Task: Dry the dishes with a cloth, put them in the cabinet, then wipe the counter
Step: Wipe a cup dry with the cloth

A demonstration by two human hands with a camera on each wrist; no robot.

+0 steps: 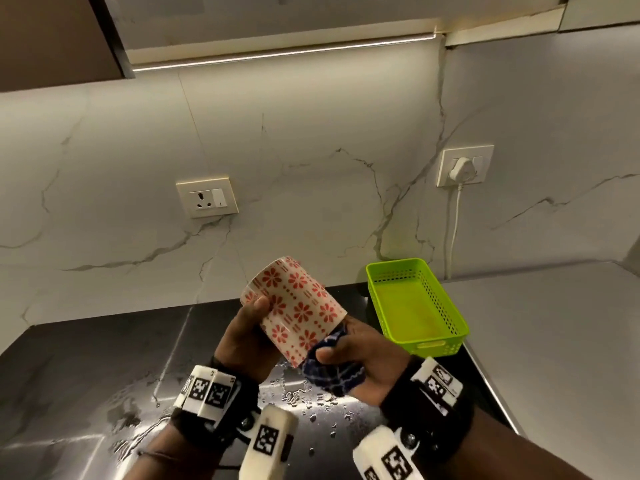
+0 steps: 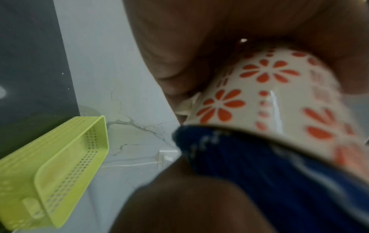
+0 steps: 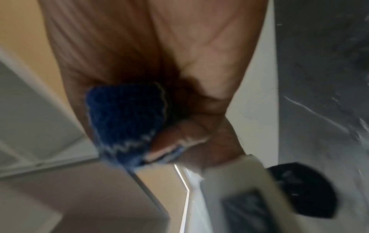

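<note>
A white cup with red flower prints is held tilted above the dark counter, its mouth toward the lower right. My left hand grips its side, thumb near the base. My right hand holds a bunched dark blue cloth pushed into the cup's mouth. The left wrist view shows the cup close up with the cloth at its rim. In the right wrist view the cloth sits balled in my curled fingers.
A green perforated plastic basket stands on the counter to the right, also seen in the left wrist view as the basket. Water drops lie on the counter below my hands. Sockets sit on the marble wall; a cabinet hangs upper left.
</note>
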